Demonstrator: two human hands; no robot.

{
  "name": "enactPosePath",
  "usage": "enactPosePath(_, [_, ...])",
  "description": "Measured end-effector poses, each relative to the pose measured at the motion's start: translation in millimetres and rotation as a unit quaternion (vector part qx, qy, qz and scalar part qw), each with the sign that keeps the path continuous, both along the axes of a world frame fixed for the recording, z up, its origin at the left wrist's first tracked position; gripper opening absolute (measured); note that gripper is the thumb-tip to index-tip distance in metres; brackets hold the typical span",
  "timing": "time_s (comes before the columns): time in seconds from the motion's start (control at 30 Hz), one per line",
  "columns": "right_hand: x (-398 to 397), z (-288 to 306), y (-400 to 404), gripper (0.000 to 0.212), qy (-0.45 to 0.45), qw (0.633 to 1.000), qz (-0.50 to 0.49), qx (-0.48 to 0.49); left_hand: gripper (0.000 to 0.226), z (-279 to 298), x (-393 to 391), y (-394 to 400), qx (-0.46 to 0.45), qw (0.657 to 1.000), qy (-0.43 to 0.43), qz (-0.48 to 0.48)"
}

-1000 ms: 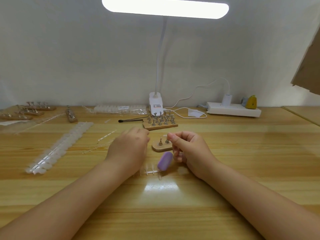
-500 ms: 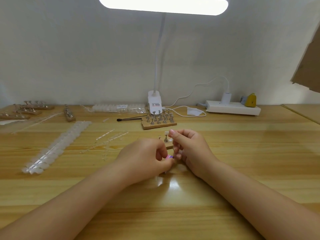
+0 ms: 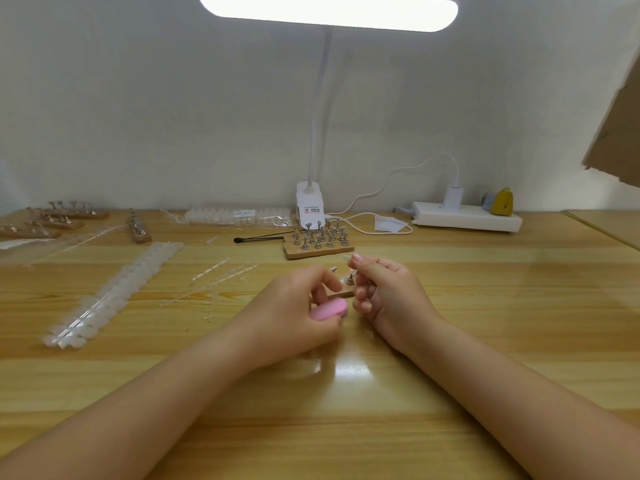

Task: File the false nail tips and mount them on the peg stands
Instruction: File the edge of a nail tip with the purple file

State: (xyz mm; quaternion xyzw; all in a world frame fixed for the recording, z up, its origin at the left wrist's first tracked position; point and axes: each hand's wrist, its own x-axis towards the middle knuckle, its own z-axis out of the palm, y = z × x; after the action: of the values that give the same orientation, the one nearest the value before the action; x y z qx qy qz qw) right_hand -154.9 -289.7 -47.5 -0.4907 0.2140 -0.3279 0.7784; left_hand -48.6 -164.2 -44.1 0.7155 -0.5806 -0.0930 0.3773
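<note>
Near the desk's front edge (image 3: 311,445), bare wood, left hand (image 3: 294,317) gripping one pink file block (image 3: 327,309), right hand (image 3: 388,292) pinching one clear nail tip (image 3: 347,259), small peg stand (image 3: 346,289) between.

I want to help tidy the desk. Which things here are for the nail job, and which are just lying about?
For the job:
- pink file, held in the left hand
- clear nail tip, pinched by the right hand
- small peg stand between the hands
- big peg stand
- strip of nail tips

Just lying about:
- lamp
- power strip
- black brush
- yellow thing
</note>
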Motion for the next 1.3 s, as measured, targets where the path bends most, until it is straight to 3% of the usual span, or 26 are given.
enactPosePath(0.13, [0, -1, -3, 0.011, -0.003, 1.0, 0.004, 0.006, 0.018, 0, 11, 0, -0.073, 0.995, 0.005, 0.064])
enactPosePath(0.27, [-1, -5, -2, 0.013, 0.027, 0.996, 0.061, -0.056, 0.021, -2, 5, 0, -0.172, 0.979, 0.096, 0.055])
enactPosePath(0.4, [-3, -5, 0, 0.016, 0.045, 0.988, 0.106, -0.103, 0.024, -1, -4, 0, -0.268, 0.963, 0.013, 0.02])
enactPosePath(0.53, [-6, -1, 0, 0.018, 0.046, 0.984, 0.139, -0.105, 0.014, -6, 2, -2, -0.243, 0.964, -0.102, 0.039])
enactPosePath(0.63, [-6, 0, 0, 0.019, 0.037, 0.985, 0.139, -0.091, 0.015, -7, 5, 0, -0.249, 0.958, -0.127, 0.061])
enactPosePath(0.77, [-6, 0, 3, 0.019, 0.048, 0.978, 0.157, -0.125, 0.02, -3, 3, -2, -0.281, 0.94, -0.191, -0.007])
enactPosePath(0.9, [-8, 2, 1, 0.019, 0.055, 0.975, 0.179, -0.122, 0.021, -4, 11, 2, -0.236, 0.953, -0.183, 0.044])
enactPosePath(1.07, [-7, -1, 1, 0.018, 0.043, 0.973, 0.179, -0.141, 0.023, 0, 5, 0, -0.288, 0.932, -0.217, -0.035])
enactPosePath(1.2, [-8, 1, -2, 0.016, 0.035, 0.969, 0.211, -0.121, 0.025, -3, 14, 2, -0.239, 0.941, -0.237, 0.035])
enactPosePath(1.3, [-6, -1, -4, 0.015, 0.033, 0.967, 0.218, -0.125, 0.024, 1, 14, 4, -0.275, 0.922, -0.273, 0.009])
